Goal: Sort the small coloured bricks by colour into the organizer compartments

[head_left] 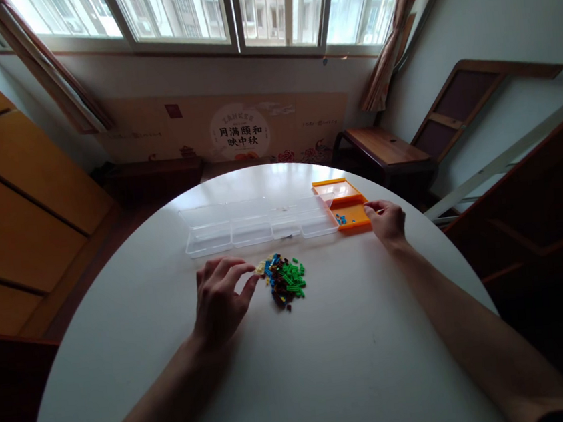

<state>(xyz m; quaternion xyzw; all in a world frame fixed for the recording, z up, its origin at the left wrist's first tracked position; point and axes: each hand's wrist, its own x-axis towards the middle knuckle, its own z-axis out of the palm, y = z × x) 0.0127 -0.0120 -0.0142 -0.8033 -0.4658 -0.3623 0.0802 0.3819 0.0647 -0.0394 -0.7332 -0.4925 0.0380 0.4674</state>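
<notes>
My left hand is at the left side of a pile of small toy building bricks, green, dark brown, blue and pale yellow. Its thumb and forefinger come together at the pale yellow bricks; whether a brick is between the tips is too small to tell. My right hand is closed at the right wall of an open orange plastic box, fingertips pinching its edge. A few small blue bricks lie inside the box's near compartment.
A clear plastic box with several compartments stands open behind the pile, touching the orange box's left side. One compartment holds a small dark piece. Everything rests on a round white table. Beyond its far right edge stands a wooden chair.
</notes>
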